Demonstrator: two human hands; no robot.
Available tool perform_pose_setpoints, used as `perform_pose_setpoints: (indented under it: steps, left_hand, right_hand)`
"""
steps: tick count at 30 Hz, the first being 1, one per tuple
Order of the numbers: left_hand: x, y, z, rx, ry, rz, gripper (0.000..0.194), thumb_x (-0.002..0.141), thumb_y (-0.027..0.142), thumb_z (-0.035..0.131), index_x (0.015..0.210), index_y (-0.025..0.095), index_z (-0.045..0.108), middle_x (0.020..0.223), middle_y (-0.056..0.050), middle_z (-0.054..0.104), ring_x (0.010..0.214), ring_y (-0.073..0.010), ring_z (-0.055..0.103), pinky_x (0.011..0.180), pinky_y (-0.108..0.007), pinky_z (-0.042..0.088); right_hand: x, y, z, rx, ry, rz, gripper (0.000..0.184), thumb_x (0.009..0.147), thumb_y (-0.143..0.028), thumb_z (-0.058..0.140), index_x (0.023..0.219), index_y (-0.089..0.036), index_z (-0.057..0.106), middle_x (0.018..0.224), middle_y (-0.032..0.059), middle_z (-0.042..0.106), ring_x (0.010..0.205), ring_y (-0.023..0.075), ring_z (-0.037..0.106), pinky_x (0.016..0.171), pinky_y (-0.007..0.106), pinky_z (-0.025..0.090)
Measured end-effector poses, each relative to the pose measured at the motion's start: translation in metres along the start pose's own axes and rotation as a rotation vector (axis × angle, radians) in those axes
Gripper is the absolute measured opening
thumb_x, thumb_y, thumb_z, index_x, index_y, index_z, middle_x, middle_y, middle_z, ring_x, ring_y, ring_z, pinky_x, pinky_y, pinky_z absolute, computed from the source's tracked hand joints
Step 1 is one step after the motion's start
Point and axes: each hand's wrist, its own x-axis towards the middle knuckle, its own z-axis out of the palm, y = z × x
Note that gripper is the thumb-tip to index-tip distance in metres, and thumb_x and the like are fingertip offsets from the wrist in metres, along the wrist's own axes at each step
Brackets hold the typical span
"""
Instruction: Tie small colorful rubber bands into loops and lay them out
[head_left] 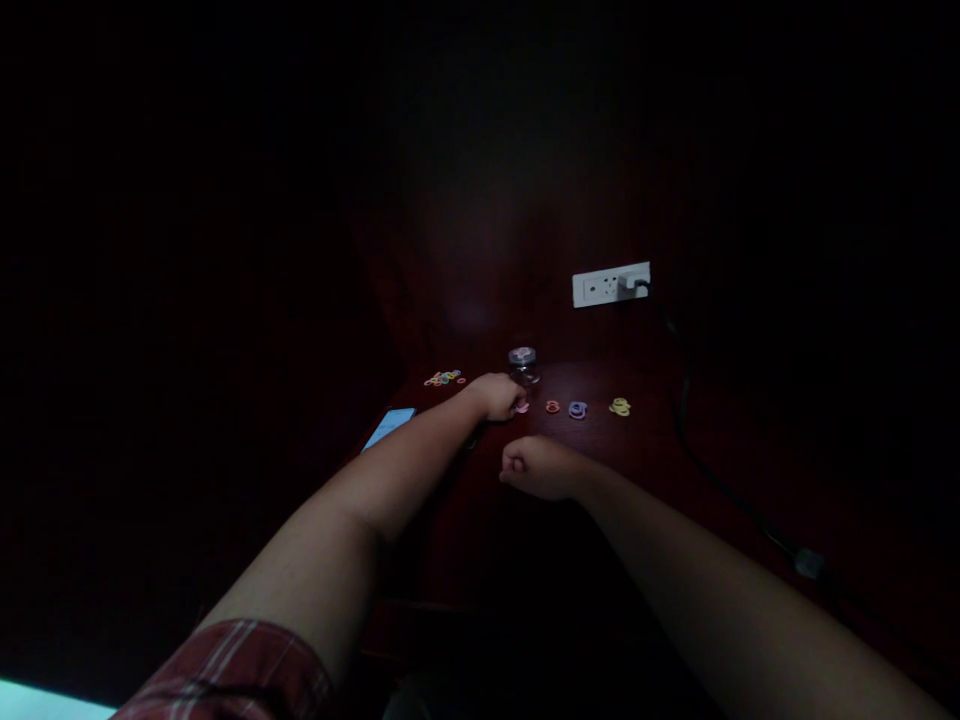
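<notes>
My left hand reaches to the table with its fingers pinched down at a small pink elastic band. Closer to me, my right hand is curled into a loose fist just above or on the table, and nothing shows in it. Right of my left fingers, in a row, lie an orange group of bands, a purple group and a yellow group. A mixed-colour heap of bands lies to the left. Behind my left hand stands a small clear jar with a lid.
A phone with a lit screen lies left of my left forearm. On the back wall is a white socket panel with a plug in it. Its dark cable runs down the right side of the dark red table. The surroundings are very dark.
</notes>
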Motion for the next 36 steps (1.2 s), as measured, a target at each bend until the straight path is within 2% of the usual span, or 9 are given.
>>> perform_pose_setpoints:
  steps: [5, 11, 15, 21, 28, 34, 36]
  left_hand:
    - [0.003, 0.004, 0.002, -0.033, 0.035, 0.038, 0.021, 0.077, 0.031, 0.053, 0.090, 0.023, 0.069, 0.093, -0.005, 0.069, 0.092, -0.0204, 0.061, 0.080, -0.028, 0.045]
    - [0.007, 0.006, 0.006, -0.095, 0.047, 0.064, 0.020, 0.077, 0.032, 0.058, 0.090, 0.022, 0.069, 0.097, -0.005, 0.068, 0.095, -0.0190, 0.060, 0.086, -0.027, 0.044]
    - [0.007, 0.008, 0.007, -0.139, 0.051, 0.043, 0.019, 0.077, 0.032, 0.057, 0.089, 0.021, 0.069, 0.096, -0.005, 0.069, 0.090, -0.0182, 0.062, 0.079, -0.025, 0.046]
    - [0.007, 0.008, 0.008, -0.213, 0.055, -0.047, 0.024, 0.079, 0.041, 0.055, 0.086, 0.024, 0.071, 0.088, -0.002, 0.072, 0.081, -0.0169, 0.064, 0.071, -0.024, 0.046]
    - [0.007, 0.001, -0.001, -0.289, 0.076, -0.135, 0.026, 0.079, 0.041, 0.054, 0.088, 0.021, 0.070, 0.081, -0.001, 0.071, 0.072, -0.0137, 0.062, 0.063, -0.022, 0.042]
    - [0.005, 0.003, -0.004, -0.344, 0.021, -0.127, 0.018, 0.075, 0.034, 0.061, 0.083, 0.020, 0.069, 0.078, 0.001, 0.069, 0.068, -0.0109, 0.061, 0.060, -0.020, 0.041]
    - [0.004, 0.006, -0.004, -0.354, 0.007, -0.119, 0.019, 0.073, 0.037, 0.064, 0.083, 0.020, 0.068, 0.077, 0.001, 0.069, 0.068, -0.0108, 0.060, 0.059, -0.020, 0.040]
  right_hand:
    - [0.000, -0.001, -0.001, -0.003, -0.001, -0.001, 0.013, 0.079, -0.029, 0.058, 0.076, -0.018, 0.062, 0.071, -0.0003, 0.065, 0.059, 0.0092, 0.051, 0.051, 0.021, 0.030]
    - [0.001, -0.001, 0.000, -0.007, 0.001, 0.002, 0.012, 0.079, -0.030, 0.058, 0.076, -0.018, 0.063, 0.072, -0.0005, 0.065, 0.060, 0.0093, 0.052, 0.051, 0.021, 0.031]
    - [0.001, -0.004, -0.001, -0.007, -0.006, 0.013, 0.012, 0.079, -0.029, 0.059, 0.076, -0.018, 0.063, 0.070, -0.0005, 0.065, 0.058, 0.0092, 0.052, 0.051, 0.021, 0.031]
    - [0.000, -0.004, -0.001, -0.006, -0.011, 0.011, 0.012, 0.079, -0.029, 0.058, 0.076, -0.018, 0.063, 0.071, -0.0002, 0.066, 0.059, 0.0092, 0.052, 0.051, 0.020, 0.031]
    - [-0.001, -0.001, 0.000, -0.006, -0.005, 0.002, 0.012, 0.079, -0.028, 0.058, 0.076, -0.018, 0.064, 0.072, -0.0006, 0.065, 0.059, 0.0089, 0.052, 0.052, 0.020, 0.031]
    - [-0.001, 0.001, 0.000, 0.006, -0.013, -0.008, 0.012, 0.080, -0.028, 0.058, 0.076, -0.017, 0.062, 0.070, -0.0011, 0.064, 0.058, 0.0086, 0.051, 0.051, 0.020, 0.030]
    - [-0.001, 0.000, -0.001, 0.008, -0.013, -0.006, 0.012, 0.080, -0.028, 0.057, 0.076, -0.017, 0.062, 0.069, -0.0013, 0.063, 0.057, 0.0084, 0.050, 0.051, 0.020, 0.030]
